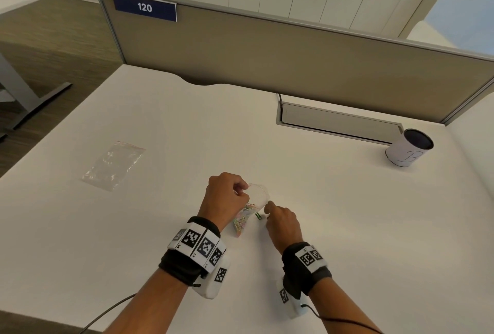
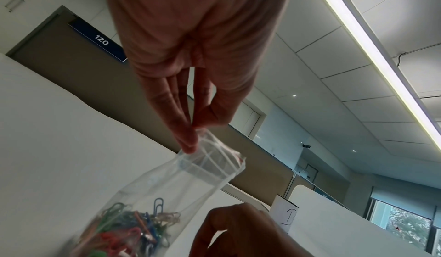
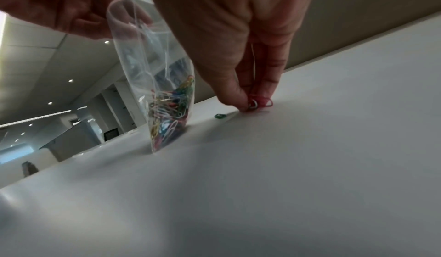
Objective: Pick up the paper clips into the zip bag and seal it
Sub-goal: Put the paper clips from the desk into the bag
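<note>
Fingers and thumb of the left hand pinch the top rim of a clear zip bag, holding it upright with its mouth open and its bottom resting on the white desk. Inside the bag, a heap of coloured paper clips fills the lower part. Just to the right of the bag, the right hand reaches down to the desk surface, its thumb and fingertips closed on a red paper clip and a silvery one beside it, both touching the desk. One green paper clip lies loose on the desk between the bag and the right hand. Both wrists carry black bands with white blocks of black square markers.

Farther left on the desk, well apart from the hands, a second clear zip bag with a red strip lies flat. Near the desk's far right corner stands a white cup with a dark inside, beside a grey cable hatch. Behind the desk runs a beige partition with a blue plate reading 120.
</note>
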A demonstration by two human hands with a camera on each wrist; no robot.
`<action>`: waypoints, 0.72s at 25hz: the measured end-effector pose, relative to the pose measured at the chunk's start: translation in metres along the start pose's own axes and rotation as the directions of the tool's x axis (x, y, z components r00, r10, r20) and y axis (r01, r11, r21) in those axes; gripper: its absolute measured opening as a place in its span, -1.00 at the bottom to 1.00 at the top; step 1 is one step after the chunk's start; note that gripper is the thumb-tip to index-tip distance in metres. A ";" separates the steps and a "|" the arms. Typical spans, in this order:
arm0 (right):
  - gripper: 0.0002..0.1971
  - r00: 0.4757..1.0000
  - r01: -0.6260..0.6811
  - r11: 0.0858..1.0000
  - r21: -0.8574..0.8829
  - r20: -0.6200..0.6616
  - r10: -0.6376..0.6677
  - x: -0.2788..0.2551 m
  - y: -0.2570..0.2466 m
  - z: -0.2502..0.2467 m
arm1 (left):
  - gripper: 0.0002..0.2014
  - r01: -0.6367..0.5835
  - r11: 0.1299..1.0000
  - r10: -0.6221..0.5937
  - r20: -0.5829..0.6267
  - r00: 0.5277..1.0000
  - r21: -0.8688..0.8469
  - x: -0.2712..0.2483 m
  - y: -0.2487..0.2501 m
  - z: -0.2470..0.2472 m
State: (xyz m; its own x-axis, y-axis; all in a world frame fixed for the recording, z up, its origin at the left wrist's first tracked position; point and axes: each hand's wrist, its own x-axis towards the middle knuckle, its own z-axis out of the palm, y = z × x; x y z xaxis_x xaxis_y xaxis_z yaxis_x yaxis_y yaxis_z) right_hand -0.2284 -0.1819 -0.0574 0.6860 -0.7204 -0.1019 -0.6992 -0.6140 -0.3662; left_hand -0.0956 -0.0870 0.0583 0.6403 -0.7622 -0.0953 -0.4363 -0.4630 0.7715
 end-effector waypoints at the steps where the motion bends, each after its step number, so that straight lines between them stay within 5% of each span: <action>1: -0.77 1.000 -0.006 0.998 0.060 -0.023 0.007 0.000 0.002 -0.001 | -0.82 0.002 1.000 -0.002 0.004 1.000 -0.004 0.000 0.000 0.001; 5: -0.85 0.971 -0.188 0.859 0.477 -0.042 0.236 0.003 0.014 -0.008 | -0.82 0.007 1.000 -0.007 0.013 1.000 -0.009 0.000 0.000 0.003; 8: -0.88 0.912 -0.262 0.494 0.829 0.045 0.408 -0.005 0.017 -0.030 | -0.82 0.006 1.000 -0.006 0.012 1.000 -0.010 -0.001 -0.001 0.003; 10: -0.82 0.919 -0.193 0.200 0.961 0.106 0.380 -0.016 0.010 -0.054 | -0.82 0.005 1.000 -0.005 0.012 1.000 -0.012 -0.002 -0.001 0.004; 12: -0.76 0.953 -0.104 0.043 0.994 0.087 0.290 -0.023 -0.002 -0.075 | -0.82 0.000 1.000 0.000 0.015 1.000 -0.011 -0.001 -0.001 0.004; 15: -0.77 0.986 -0.007 0.114 0.993 -0.012 0.167 -0.019 -0.025 -0.094 | -0.83 -0.003 1.000 0.004 0.023 1.000 -0.008 -0.002 0.000 0.004; 18: -0.84 0.994 0.038 0.431 0.902 -0.079 0.079 -0.009 -0.044 -0.094 | -0.85 -0.007 1.000 0.007 0.015 1.000 -0.015 -0.004 0.001 0.003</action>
State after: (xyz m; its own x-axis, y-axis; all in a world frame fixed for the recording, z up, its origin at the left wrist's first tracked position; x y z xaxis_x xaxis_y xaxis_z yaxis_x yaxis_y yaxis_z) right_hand -0.2228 -0.1782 0.0469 0.6105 -0.7900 -0.0568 -0.0939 -0.0010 -0.9956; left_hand -0.1003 -0.0860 0.0576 0.6275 -0.7723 -0.0991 -0.4310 -0.4505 0.7818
